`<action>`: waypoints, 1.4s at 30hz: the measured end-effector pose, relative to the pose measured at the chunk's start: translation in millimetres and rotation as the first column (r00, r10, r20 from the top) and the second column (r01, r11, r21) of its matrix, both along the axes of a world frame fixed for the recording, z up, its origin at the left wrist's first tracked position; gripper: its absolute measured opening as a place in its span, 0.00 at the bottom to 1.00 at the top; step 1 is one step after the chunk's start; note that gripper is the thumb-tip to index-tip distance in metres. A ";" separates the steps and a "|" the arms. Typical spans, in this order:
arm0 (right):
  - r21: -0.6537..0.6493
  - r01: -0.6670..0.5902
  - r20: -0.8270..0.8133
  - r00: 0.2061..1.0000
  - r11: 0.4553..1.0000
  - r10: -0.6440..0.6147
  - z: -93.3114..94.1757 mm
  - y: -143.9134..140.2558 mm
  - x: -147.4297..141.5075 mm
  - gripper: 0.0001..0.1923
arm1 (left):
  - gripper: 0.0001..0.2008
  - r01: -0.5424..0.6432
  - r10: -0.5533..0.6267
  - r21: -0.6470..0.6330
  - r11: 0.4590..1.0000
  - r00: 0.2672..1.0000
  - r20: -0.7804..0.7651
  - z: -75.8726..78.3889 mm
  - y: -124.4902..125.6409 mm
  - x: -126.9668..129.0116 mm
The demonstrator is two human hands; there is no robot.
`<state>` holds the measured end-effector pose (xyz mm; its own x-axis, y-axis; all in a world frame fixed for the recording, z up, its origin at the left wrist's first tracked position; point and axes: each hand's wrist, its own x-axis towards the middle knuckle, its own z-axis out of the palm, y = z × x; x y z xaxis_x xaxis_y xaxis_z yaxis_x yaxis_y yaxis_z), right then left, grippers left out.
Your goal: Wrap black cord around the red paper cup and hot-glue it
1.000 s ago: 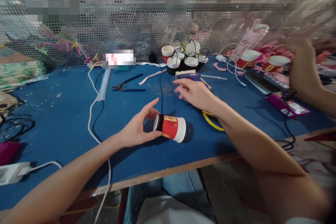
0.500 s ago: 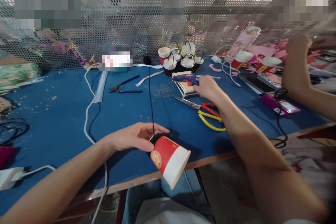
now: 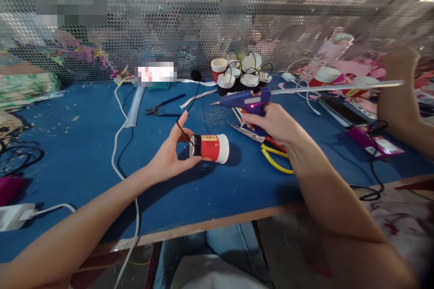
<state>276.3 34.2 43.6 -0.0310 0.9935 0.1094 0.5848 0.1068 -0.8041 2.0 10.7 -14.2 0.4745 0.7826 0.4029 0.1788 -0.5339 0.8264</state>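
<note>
My left hand grips a red and white paper cup lying sideways, thumb along its near side. A black band circles the cup's left end. A thin black cord runs from that end past my fingers, up toward a round black piece. In my right hand is a blue glue gun, raised over the table, its nozzle pointing left and a red light showing. A long clear glue stick sticks out of its back. Below it lie scissors with red and yellow handles.
Several cups with black cord loops stand at the back. Blue-handled pliers lie left of them. A white cable crosses the table's left side. At right are a phone, a purple packet and another person's arm.
My right hand has lifted the glue gun off its stick rack and brought it nearer. My left hand has raised the cup from the table edge and turned it level.
</note>
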 end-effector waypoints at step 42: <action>0.153 -0.384 0.591 0.774 0.911 0.228 -6.5 -63.6 -30.5 0.11 | 0.52 -0.076 0.072 -0.104 0.992 0.997 -0.038 -5.3 10.2 -4.2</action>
<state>245.7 -29.3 37.1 -0.4606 0.8599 0.2200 0.8163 0.5077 -0.2756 -2.2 20.9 -19.5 0.4261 0.8531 0.3011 0.2439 -0.4288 0.8699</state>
